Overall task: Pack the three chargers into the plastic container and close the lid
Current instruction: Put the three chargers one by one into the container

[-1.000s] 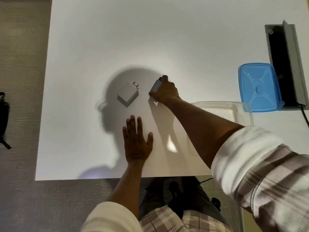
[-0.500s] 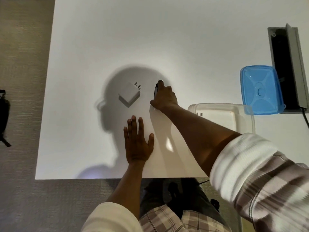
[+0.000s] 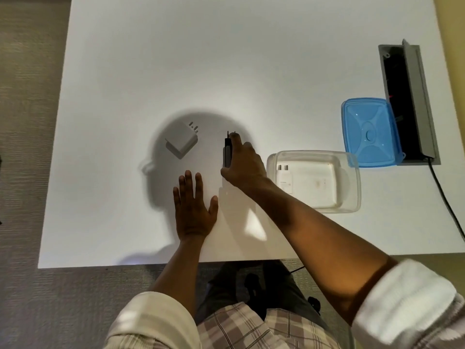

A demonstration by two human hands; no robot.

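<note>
On the white tabletop (image 3: pixel 251 59) I count one charger (image 3: pixel 285 178) inside the container (image 3: pixel 352 197); my right hand (image 3: pixel 245 162) grips the dark charger (image 3: pixel 227 151) mid-table, left hand (image 3: pixel 193 212) flat, white charger (image 3: pixel 181 141) and lid (image 3: pixel 370 134) remaining.

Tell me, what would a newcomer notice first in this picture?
First, the right hand near the middle of the white table, gripping a dark charger. Then the blue lid lying at the right, behind the clear container that already holds one white charger. Another white charger waits in the shadow.
</note>
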